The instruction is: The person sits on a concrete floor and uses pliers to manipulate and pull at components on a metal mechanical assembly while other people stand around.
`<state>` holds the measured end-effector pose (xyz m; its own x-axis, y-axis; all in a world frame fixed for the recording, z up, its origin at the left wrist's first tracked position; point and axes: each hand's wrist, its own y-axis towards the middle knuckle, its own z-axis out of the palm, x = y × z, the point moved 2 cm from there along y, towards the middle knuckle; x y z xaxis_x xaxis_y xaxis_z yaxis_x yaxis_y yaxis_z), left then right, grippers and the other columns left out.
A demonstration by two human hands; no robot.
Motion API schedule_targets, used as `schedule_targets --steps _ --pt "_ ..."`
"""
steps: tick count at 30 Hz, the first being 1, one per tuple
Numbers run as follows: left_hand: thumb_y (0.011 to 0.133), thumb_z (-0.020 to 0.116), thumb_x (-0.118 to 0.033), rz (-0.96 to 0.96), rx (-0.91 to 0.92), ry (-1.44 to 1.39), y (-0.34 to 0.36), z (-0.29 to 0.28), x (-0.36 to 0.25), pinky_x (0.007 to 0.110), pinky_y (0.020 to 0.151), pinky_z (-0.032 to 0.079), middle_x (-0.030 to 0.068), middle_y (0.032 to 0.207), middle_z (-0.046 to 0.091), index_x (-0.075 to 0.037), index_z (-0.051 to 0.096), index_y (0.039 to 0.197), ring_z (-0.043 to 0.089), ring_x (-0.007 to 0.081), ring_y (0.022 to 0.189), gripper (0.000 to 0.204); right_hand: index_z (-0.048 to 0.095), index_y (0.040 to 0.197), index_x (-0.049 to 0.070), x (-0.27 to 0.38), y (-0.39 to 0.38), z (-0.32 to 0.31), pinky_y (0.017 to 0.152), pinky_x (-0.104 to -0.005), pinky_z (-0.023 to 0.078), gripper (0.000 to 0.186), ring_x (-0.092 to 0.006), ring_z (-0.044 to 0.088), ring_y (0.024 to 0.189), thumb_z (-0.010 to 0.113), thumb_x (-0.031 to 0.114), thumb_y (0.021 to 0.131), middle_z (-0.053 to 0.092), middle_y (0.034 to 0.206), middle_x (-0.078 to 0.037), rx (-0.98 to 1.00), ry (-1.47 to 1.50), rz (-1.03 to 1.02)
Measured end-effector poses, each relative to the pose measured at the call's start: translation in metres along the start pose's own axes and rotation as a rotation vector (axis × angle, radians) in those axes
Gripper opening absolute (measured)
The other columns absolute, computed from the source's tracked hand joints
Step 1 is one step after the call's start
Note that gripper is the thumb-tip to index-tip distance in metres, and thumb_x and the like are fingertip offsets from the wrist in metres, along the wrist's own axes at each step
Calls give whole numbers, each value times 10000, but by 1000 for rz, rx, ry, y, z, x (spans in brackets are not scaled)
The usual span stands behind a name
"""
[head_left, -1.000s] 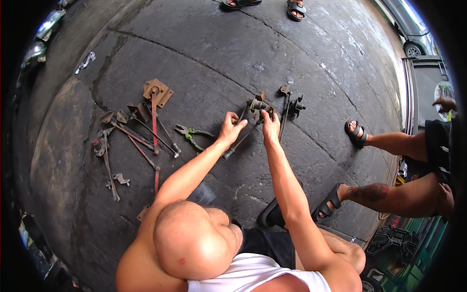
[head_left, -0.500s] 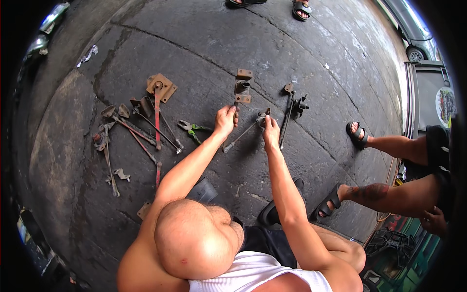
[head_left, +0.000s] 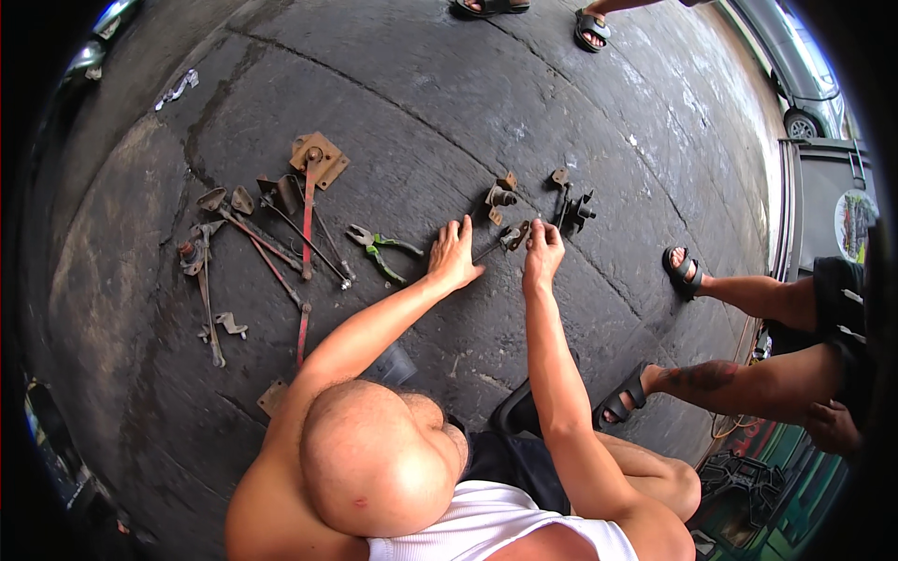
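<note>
Both arms stretched forward and down to the ground, hands side by side.

The left hand lies flat, palm down, fingers spread and pointing away from the body, the forearm running back toward the shoulder at a slant with the elbow only slightly bent. The right hand sits just beside it, knuckles up, fingers curled in and pinched together at the tips, wrist bent a little downward. The right forearm runs almost straight back to a bent elbow close to the knee. The two hands are near each other but apart.
</note>
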<state>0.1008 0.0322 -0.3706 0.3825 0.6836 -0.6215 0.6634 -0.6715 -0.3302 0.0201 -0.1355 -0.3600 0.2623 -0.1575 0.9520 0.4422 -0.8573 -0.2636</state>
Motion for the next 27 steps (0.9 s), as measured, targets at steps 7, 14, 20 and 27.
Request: schedule_targets --steps 7,14,20,27 --pt "763 842 -264 9 -10 -65 4 11 9 441 1046 467 210 1289 474 22 277 1545 488 379 1236 1007 603 871 65 -18 -13 -43 534 -239 353 230 -67 461 599 660 243 1005 517 712 35 -32 12 92" --pt "753 812 -235 39 -79 -222 20 26 3 454 1046 458 212 1233 520 22 461 1418 521 383 1213 795 619 872 51 -36 -42 -78 520 -246 388 206 -77 482 560 670 204 1000 554 699 13 -143 163 207" --pt "767 805 -251 12 -227 -351 50 17 -18 441 1035 466 207 1218 554 23 482 1398 563 373 1178 760 619 870 40 -45 -57 -106 539 -249 396 204 -79 478 574 662 189 1002 556 709 7 -227 190 207" --pt "784 805 -296 -17 -194 -370 96 25 -48 480 1035 444 205 1270 510 10 450 1412 523 392 1209 784 621 884 35 -46 -58 -111 539 -245 400 193 -79 477 581 666 184 999 558 714 5 -246 207 235"
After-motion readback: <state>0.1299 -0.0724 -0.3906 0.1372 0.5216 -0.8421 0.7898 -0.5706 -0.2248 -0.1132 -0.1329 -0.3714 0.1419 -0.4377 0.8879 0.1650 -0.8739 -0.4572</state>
